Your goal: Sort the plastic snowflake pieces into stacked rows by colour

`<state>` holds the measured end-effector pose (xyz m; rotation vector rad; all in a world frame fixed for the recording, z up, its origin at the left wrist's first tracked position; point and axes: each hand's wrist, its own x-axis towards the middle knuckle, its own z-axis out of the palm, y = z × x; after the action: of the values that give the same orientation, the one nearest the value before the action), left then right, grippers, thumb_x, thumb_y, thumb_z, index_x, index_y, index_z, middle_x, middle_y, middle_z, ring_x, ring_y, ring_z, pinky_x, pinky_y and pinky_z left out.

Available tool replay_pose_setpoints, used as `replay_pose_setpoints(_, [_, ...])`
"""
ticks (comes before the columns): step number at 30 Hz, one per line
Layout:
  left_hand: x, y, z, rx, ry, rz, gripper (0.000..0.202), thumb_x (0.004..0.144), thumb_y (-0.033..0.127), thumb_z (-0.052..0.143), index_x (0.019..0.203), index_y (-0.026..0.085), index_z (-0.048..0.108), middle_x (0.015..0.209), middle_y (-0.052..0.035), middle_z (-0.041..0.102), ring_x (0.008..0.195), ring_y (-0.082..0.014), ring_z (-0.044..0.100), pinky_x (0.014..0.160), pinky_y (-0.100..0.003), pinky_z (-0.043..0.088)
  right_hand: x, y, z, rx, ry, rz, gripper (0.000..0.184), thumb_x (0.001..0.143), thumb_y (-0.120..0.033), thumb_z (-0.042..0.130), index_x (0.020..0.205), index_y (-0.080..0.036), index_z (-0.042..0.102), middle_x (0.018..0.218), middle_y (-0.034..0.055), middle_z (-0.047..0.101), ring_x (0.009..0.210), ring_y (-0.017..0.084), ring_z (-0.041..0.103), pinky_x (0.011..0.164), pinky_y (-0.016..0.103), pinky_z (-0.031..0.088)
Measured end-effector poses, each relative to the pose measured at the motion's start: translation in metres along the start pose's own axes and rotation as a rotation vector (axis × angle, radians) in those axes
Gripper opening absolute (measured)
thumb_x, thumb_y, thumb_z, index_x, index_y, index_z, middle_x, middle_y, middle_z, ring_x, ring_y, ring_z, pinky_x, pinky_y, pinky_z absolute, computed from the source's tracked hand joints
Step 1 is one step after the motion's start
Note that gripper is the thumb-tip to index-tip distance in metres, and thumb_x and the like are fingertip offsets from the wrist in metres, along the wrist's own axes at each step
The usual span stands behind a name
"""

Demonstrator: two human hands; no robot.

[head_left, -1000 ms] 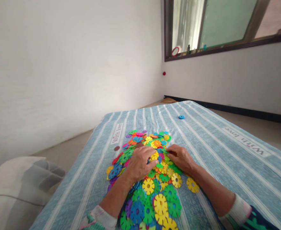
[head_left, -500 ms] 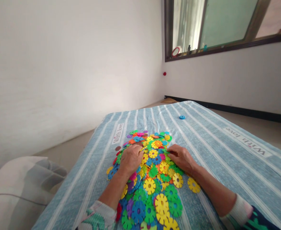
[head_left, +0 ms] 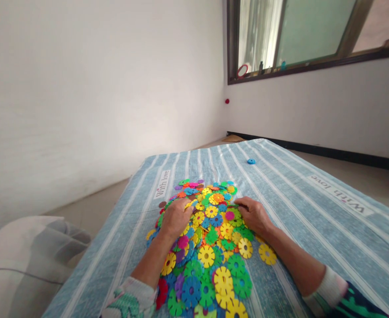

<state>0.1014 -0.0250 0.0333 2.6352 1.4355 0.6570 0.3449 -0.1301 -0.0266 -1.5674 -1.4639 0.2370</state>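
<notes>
From the disc heap (head_left: 206,248), the worktop (head_left: 210,163) lies open toward twelve o'clock; left hand (head_left: 178,216) blocks ten, right hand (head_left: 254,215) two.

reckoned from the heap, the cloth (head_left: 121,247) is pale blue with a white fleck and long white stripes; its whitish labels, at eleven (head_left: 162,183) and two o'clock, carry grey lettering. the notched discs (head_left: 211,236) mix yellow, green, blue, orange, purple, red and magenta, each one plain. a brown disc (head_left: 162,204) sits at ten o'clock, a bright blue disc (head_left: 251,161) at one, a yellow disc (head_left: 263,251) at three. the left sleeve (head_left: 131,300), at eight, is pale with a green pattern; the right sleeve (head_left: 356,304), towards four, is navy patterned green, its cuff (head_left: 325,285) whitish. the wall (head_left: 98,88) is off-white, the skirting (head_left: 330,152) black, the window frame (head_left: 233,39) dark brown.
</notes>
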Motion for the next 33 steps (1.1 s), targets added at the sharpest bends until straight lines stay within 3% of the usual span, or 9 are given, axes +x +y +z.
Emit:
replay_pose_setpoints(5, [-0.002,0.007,-0.004,-0.070,-0.018,-0.066,0.026,0.079,0.025,0.050,0.095,0.023,0.070,0.094,-0.0047,0.075,0.092,-0.0217,0.067,0.081,-0.029,0.047,0.001,0.001,-0.001,0.016,0.017,0.013,0.030,0.077,-0.015,0.045,0.090,-0.020,0.072,0.093,0.0048,0.073,0.089,0.022,0.067,0.083,0.035,0.051])
replay_pose_setpoints(11, [-0.004,0.013,-0.007,-0.146,0.024,-0.056,0.033,0.080,0.028,0.050,0.107,0.023,0.069,0.107,-0.0049,0.074,0.100,-0.0218,0.067,0.090,-0.030,0.047,0.001,-0.003,-0.002,0.010,0.001,0.009,0.029,0.077,-0.016,0.046,0.088,-0.021,0.072,0.091,0.0051,0.072,0.087,0.023,0.067,0.080,0.035,0.050])
replay_pose_setpoints(18, [-0.004,0.016,-0.007,-0.291,-0.003,-0.001,0.031,0.075,0.030,0.053,0.102,0.022,0.067,0.105,-0.0025,0.074,0.100,-0.0206,0.067,0.091,-0.030,0.048,0.000,-0.007,-0.005,0.001,-0.042,0.006,0.026,0.077,-0.018,0.048,0.088,-0.020,0.071,0.089,0.0050,0.071,0.084,0.021,0.066,0.079,0.033,0.049])
replay_pose_setpoints(22, [-0.003,0.011,-0.004,-0.429,-0.034,0.000,0.032,0.075,0.031,0.053,0.102,0.021,0.066,0.096,-0.0016,0.075,0.092,-0.0188,0.069,0.083,-0.027,0.051,0.000,-0.009,-0.006,-0.005,-0.061,0.005,0.026,0.078,-0.019,0.047,0.088,-0.018,0.072,0.090,0.0061,0.071,0.085,0.022,0.066,0.079,0.033,0.048])
replay_pose_setpoints(26, [-0.001,0.003,-0.004,-0.412,-0.004,-0.029,0.030,0.076,0.030,0.049,0.097,0.020,0.068,0.082,-0.0002,0.076,0.081,-0.0179,0.069,0.081,-0.027,0.051,-0.001,-0.007,-0.006,-0.001,-0.059,0.009,0.027,0.078,-0.019,0.048,0.089,-0.018,0.072,0.090,0.0058,0.071,0.086,0.022,0.066,0.079,0.033,0.048])
replay_pose_setpoints(33, [0.003,-0.013,-0.010,-0.409,0.089,-0.168,0.033,0.073,0.031,0.050,0.095,0.016,0.070,0.083,-0.0041,0.075,0.081,-0.0199,0.069,0.079,-0.029,0.051,-0.003,-0.005,-0.006,-0.003,-0.093,-0.013,0.026,0.079,-0.023,0.048,0.088,-0.019,0.072,0.088,0.0052,0.071,0.083,0.021,0.065,0.076,0.032,0.048])
